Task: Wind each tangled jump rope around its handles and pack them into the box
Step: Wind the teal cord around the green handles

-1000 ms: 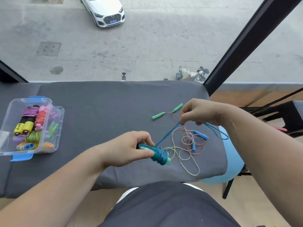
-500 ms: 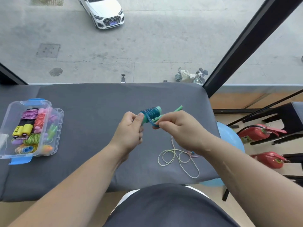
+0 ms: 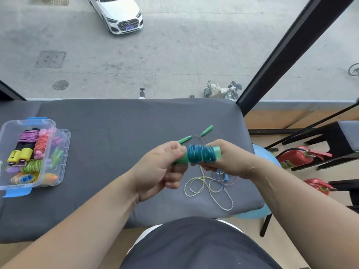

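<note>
Above the grey table (image 3: pixel 101 152) I hold a jump rope bundle (image 3: pixel 201 155): green handles side by side with blue cord wound tightly round the middle. My left hand (image 3: pixel 163 167) grips the bundle's left end between thumb and fingers. My right hand (image 3: pixel 231 162) grips its right end. Below my hands lies a tangled pale multicoloured rope (image 3: pixel 209 188) with a blue handle (image 3: pixel 226 176) partly hidden. Two slim green handles (image 3: pixel 194 135) of another rope lie just beyond my hands. The clear plastic box (image 3: pixel 64 152) at the left holds several wound ropes.
The box has blue latches and stands near the table's left front edge. Right of the table are red fire extinguishers (image 3: pixel 297 156), a black chair (image 3: pixel 334 140) and a blue ball (image 3: pixel 260 210) under the table corner. A window lies beyond the far edge.
A second ago my right hand was pulling the blue cord out to the right. The cord is now wound onto the handles, and both hands hold the bundle's ends, lifted above the table.
</note>
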`<state>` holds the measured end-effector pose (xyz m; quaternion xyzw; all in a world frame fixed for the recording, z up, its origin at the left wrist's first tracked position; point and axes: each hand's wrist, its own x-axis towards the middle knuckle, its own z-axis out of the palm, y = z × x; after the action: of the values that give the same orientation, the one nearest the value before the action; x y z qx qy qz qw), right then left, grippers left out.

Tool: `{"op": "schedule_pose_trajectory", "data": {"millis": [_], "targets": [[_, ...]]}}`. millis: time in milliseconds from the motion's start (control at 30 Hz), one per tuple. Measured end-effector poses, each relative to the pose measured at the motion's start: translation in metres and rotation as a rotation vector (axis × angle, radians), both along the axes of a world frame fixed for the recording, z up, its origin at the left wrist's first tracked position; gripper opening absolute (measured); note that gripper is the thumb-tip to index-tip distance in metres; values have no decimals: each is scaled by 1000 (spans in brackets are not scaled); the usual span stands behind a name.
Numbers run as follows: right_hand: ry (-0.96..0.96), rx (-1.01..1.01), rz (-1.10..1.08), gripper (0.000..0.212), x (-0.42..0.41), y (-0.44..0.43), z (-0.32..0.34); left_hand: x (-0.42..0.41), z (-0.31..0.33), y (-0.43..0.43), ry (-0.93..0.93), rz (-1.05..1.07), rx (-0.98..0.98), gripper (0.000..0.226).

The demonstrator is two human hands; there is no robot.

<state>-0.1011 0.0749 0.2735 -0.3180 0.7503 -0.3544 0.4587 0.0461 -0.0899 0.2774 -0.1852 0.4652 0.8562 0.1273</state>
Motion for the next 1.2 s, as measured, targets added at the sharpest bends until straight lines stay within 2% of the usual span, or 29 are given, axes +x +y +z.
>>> {"op": "schedule_pose_trajectory", "data": {"millis": [67, 167, 267, 333, 467, 600, 767, 900, 967, 1100, 1200], "targets": [[51, 131, 125, 17, -10, -2, 7, 7, -6, -1, -28, -126, -107, 22], [103, 260, 273, 16, -16, -11, 15, 15, -17, 6, -71, -216, -389, 19], [337, 324, 362, 18, -8, -31, 17, 14, -25, 11, -102, -279, -769, 23], [462, 330, 358, 21, 2, -43, 16, 12, -28, 12, -139, -257, -922, 22], [579, 325, 204, 31, 18, -51, 7, 5, -30, 11, -157, -94, -1043, 25], [585, 157, 91, 28, 36, -46, 7, 3, -35, 15, -222, 117, -888, 32], [672, -70, -128, 21, 53, -31, 0, -4, -33, 22, -290, 275, -494, 30], [555, -224, -331, 7, 60, -21, -2, -7, -21, 27, -296, 318, -170, 29], [581, -260, -336, 1, 61, -17, -4, -9, -19, 28, -318, 331, -83, 28], [729, -360, -331, 2, 65, -11, -8, -15, -15, 29, -305, 399, 61, 23], [694, -428, -373, 3, 67, -9, -8, -19, -11, 25, -255, 428, 186, 22]]}}
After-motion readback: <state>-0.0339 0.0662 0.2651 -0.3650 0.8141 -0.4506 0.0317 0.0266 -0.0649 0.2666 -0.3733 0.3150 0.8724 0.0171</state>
